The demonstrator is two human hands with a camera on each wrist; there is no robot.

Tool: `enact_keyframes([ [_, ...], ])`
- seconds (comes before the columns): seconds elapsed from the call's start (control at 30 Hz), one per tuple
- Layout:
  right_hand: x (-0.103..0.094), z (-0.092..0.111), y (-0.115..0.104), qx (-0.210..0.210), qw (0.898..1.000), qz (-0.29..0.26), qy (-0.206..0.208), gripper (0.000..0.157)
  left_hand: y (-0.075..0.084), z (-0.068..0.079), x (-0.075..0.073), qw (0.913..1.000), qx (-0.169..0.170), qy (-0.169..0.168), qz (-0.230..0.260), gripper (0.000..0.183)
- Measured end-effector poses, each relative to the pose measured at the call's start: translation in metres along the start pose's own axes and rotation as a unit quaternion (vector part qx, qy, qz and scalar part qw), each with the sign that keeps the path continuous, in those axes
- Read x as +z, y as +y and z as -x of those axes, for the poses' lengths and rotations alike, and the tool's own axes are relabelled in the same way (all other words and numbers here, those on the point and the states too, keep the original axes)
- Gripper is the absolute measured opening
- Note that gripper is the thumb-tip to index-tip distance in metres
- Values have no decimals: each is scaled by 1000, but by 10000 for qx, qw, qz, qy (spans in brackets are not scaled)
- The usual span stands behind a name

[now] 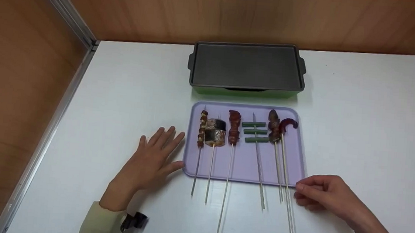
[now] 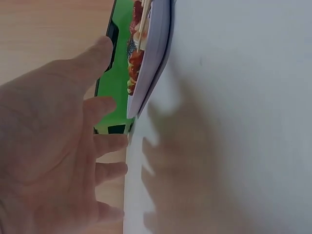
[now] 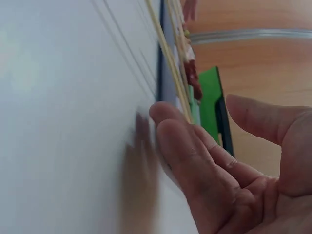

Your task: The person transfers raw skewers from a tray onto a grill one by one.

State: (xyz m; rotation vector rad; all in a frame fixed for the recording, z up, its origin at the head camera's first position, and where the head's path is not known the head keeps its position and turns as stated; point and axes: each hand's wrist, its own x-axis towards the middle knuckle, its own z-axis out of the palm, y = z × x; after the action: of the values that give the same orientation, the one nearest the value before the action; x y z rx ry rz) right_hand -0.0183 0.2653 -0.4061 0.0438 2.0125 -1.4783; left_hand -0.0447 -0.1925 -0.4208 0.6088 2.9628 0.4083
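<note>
A lilac tray (image 1: 244, 169) carries several skewers, their sticks overhanging the front edge. From the left lie a skewer of small browned pieces (image 1: 202, 129), a fish-like skewer with dark skin (image 1: 215, 132), a red meat skewer (image 1: 234, 128), a skewer of green stalks (image 1: 255, 132), a brown meat skewer (image 1: 274, 127) and a curled red tentacle skewer (image 1: 289, 124). My left hand (image 1: 148, 165) has its fingers spread beside the tray's left edge, thumb close to the corner. At the front right corner is my right hand (image 1: 329, 194), fingers bent, thumb apart from them in the right wrist view.
Behind the tray stands a green-sided grill (image 1: 244, 92) with a dark flat plate (image 1: 246, 66) and side handles. Wooden panels (image 1: 237, 15) bound the white table (image 1: 358, 124) at the back and left.
</note>
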Motion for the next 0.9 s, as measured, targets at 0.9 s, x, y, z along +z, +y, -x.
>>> enact_keyframes([
  [0.9,20,-11,22,87,9888,-1245,-814,29,-2,-12,9,9985,-323,-291,340,69],
])
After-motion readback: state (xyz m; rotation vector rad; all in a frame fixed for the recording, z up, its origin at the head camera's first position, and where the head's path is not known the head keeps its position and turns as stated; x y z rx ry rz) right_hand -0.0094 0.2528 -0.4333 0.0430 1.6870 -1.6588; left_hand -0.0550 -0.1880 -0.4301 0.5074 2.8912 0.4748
